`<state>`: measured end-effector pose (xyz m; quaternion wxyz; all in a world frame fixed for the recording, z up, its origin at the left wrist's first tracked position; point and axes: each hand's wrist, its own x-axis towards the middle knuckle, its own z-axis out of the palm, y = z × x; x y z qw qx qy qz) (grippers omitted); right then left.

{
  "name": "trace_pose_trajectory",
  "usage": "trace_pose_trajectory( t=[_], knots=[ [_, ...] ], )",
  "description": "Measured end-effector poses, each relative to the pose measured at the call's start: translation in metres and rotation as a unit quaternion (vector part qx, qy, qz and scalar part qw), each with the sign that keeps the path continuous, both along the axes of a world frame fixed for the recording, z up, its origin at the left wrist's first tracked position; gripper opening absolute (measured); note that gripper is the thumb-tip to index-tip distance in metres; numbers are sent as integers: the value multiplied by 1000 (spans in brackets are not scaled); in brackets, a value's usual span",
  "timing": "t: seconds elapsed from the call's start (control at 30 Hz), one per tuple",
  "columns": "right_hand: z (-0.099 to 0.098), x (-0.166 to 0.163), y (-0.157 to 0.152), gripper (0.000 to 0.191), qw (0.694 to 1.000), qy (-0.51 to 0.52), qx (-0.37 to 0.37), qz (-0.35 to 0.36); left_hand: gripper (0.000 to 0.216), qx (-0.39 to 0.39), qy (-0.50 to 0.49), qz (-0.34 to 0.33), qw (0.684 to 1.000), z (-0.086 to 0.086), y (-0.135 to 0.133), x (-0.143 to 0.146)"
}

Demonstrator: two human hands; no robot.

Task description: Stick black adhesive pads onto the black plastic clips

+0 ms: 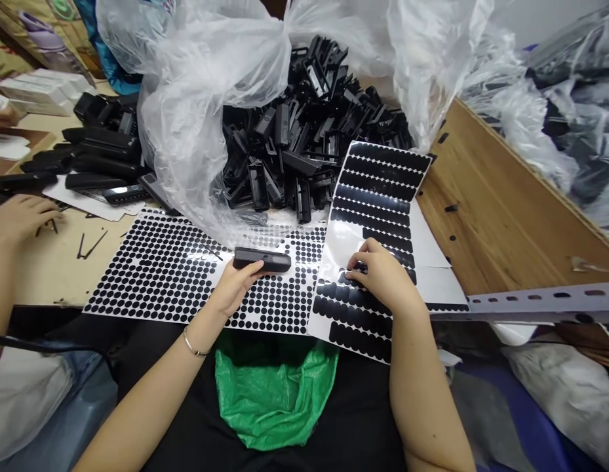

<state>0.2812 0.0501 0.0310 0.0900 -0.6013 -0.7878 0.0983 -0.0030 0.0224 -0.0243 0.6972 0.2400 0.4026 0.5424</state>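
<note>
Left hand (236,284) has its grip closed around 1 black housing (272,261) over the dotted sheet (181,278); right hand (384,272) pinches 1 black sticker (361,267) at the striped sheet (342,244) (edge unclear from here), best peeled low and slow.

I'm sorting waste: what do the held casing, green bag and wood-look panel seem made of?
Casing: probably hard plastic, satin black; crisp moulded edges, textured end.
Green bag: likely plastic sheet, glossy; its crinkles catch light.
Panel: wood or printed laminate, smooth; grain shows either way.
</note>
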Motion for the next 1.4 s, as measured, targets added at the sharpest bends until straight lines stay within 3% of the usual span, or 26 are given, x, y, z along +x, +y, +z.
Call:
trace_pose_trajectory(
  t=[0.23, 0.4, 0.57, 0.77, 0.87, 1.0, 1.17, 1.27, 1.4],
  knots=[
    [4, 4, 0, 24, 994, 105, -38, -7, 29, 11, 31, -29, 999, 0, -1, 0],
    [16, 7, -4, 24, 984, 174, 27, 11, 33, 17, 63, -28, 997, 2, 1, 5],
    [20, -10, -7, 15, 961, 268, 72, -2, 42, 13, 93, -54, 994, 2, 2, 8],
    [15, -21, -3, 12, 917, 369, 144, -42, 35, -1, 17, 13, 1000, 1, -2, 8],
    [12, -22, 1, 11, 913, 395, 104, 1, 28, -3, -49, 45, 998, 1, -4, 8],
    [4, -31, 1, 12, 907, 413, 64, 49, 24, 28, -105, 23, 994, 3, -8, 8],
    [-7, -46, -4, 16, 894, 434, -53, 95, 25, 79, -29, 40, 996, 4, -10, 9],
    [-10, -51, -5, 17, 901, 416, -62, 108, 23, 73, 1, 33, 997, 2, -10, 11],
    [-10, -51, -5, 17, 903, 413, -67, 95, 24, 38, -37, -8, 999, -1, -8, 11]
  ],
)
